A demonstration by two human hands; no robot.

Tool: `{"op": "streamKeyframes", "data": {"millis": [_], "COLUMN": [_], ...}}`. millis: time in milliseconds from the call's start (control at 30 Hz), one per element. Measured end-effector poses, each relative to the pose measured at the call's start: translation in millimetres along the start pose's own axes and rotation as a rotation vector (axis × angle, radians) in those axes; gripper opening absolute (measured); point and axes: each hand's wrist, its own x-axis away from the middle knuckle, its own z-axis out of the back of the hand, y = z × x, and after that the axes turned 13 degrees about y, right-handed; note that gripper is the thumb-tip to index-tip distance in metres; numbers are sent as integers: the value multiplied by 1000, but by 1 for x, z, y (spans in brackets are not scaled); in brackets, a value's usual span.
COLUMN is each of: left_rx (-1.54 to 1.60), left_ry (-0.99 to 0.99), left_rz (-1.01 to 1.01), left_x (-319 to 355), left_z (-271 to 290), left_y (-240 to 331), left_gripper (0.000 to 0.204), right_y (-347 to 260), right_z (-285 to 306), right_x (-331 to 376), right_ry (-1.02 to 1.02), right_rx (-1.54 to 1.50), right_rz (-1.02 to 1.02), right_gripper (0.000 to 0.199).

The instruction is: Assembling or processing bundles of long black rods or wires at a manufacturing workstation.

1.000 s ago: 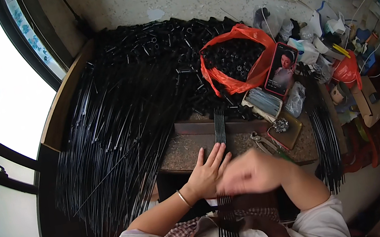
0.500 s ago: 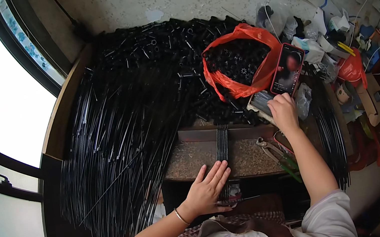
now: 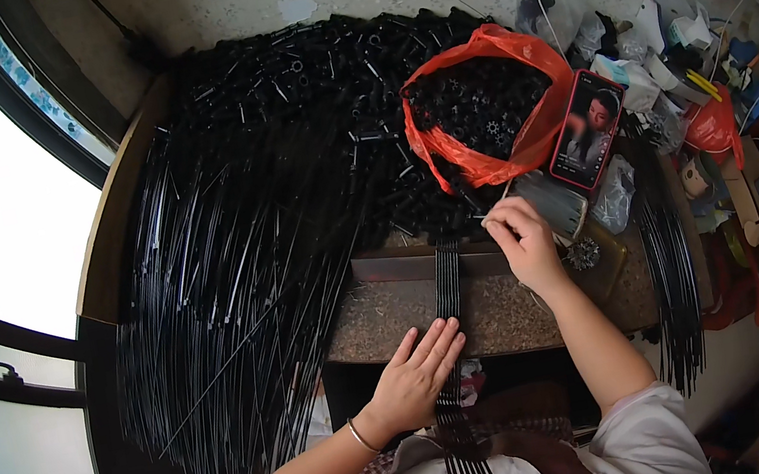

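My left hand (image 3: pixel 416 373) lies flat, fingers stretched out, across a flat row of thin black rods (image 3: pixel 449 280) at the table's front edge. The rods run from the dark pile down past the edge, and their comb-like lower ends (image 3: pixel 470 473) hang in front of my shirt. My right hand (image 3: pixel 524 237) is raised over the table to the right of the row, thumb and fingers pinched together. Whatever sits in that pinch is too small to make out. Beside it stands a shallow tray (image 3: pixel 583 217) with thin grey sticks, and a round metallic piece (image 3: pixel 583 252) lies just below.
A red plastic bag (image 3: pixel 547 131) of small black toothed parts sits behind my right hand, next to a phone (image 3: pixel 588 131). Black tubular parts (image 3: pixel 301 78) and long rods (image 3: pixel 209 308) heap on the left; more rods (image 3: pixel 671 277) hang at the right. Clutter (image 3: pixel 709 118) covers the far right.
My right hand has moved left from the stick tray toward the rod row. The row's lower ends now extend farther toward me. The green-handled pliers no longer show. My left hand stays nearly in place.
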Motion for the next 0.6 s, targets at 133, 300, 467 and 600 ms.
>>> {"op": "streamKeyframes", "data": {"millis": [133, 300, 467, 600], "left_rx": [-25, -58, -52, -43], "left_ry": [-11, 2, 1, -17], "left_rz": [-4, -21, -14, -7], "left_x": [-2, -5, -7, -6], "left_z": [-1, -1, -3, -2], "left_y": [-3, -6, -4, -2], "left_gripper": [53, 49, 49, 50], "right_y": [11, 5, 6, 5], "right_z": [-1, 1, 1, 1], "right_x": [7, 3, 3, 5], "right_ry": [-378, -390, -366, -374], "right_rx": [468, 584, 551, 569], "right_rz": [351, 351, 317, 309], "right_gripper": [11, 11, 10, 10]}}
